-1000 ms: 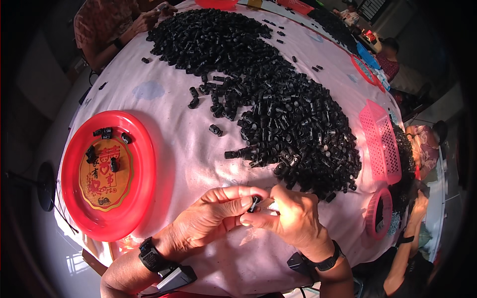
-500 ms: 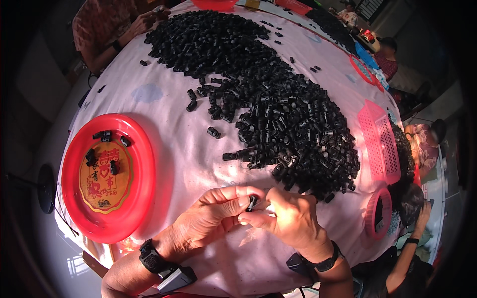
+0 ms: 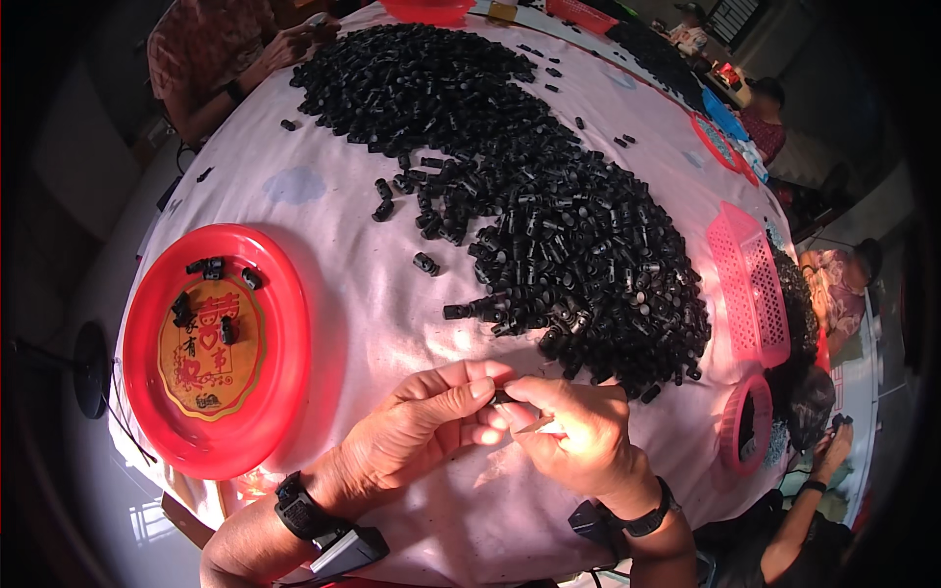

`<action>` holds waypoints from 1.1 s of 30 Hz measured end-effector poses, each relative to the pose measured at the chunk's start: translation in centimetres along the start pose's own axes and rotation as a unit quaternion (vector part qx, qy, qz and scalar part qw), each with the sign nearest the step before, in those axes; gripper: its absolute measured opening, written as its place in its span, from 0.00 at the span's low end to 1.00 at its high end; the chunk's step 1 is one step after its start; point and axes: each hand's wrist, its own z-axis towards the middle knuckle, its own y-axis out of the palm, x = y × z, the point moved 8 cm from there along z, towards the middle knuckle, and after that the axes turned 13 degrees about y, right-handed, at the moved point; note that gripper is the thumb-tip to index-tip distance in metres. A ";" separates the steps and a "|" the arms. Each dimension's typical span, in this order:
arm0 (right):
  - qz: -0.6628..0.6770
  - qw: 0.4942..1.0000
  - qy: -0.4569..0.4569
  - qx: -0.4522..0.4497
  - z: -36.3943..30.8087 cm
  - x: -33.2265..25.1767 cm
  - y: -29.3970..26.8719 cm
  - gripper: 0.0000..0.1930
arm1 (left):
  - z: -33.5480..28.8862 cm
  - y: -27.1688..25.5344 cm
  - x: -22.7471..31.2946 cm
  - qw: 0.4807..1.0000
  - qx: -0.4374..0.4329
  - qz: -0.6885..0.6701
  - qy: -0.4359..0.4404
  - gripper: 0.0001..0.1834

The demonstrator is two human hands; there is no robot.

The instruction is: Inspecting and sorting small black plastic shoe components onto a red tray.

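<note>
My left hand (image 3: 407,426) pinches a small black plastic piece (image 3: 501,398) between thumb and forefinger, just in front of the pile. My right hand (image 3: 583,431) closes its thumb and forefinger on the same piece from the other side, so most of it is hidden. Something pale shows under the right fingers, too small to name. Beyond both hands lies a big heap of similar short, cylinder-like black pieces (image 3: 598,255). To the left, a red plastic plate (image 3: 140,343) with a yellow printed centre holds several of these pieces.
A pink perforated basket (image 3: 747,284) and a pink round container (image 3: 731,431) stand at the right edge of the pale tablecloth (image 3: 363,265). Stray black pieces (image 3: 425,263) lie beside the heap. Co-workers sit around, one at the far left (image 3: 211,59), another's hand (image 3: 833,446) at right.
The black piece has turned from upright to flatter between my fingers, and is more covered. My right fingers have shifted over it. The plate and heap look the same.
</note>
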 end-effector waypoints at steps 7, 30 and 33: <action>0.161 0.982 0.099 -0.021 0.1 0.7 -0.1 0.14 | -0.1 0.4 -0.3 0.997 -0.058 -0.024 -0.035 0.15; -0.079 0.995 0.060 -0.004 0.0 1.2 0.4 0.24 | -0.6 0.2 0.0 1.000 0.007 0.003 -0.028 0.16; -0.080 0.995 0.064 -0.002 0.0 1.3 0.3 0.24 | -0.6 0.7 0.2 1.000 -0.001 -0.001 -0.026 0.16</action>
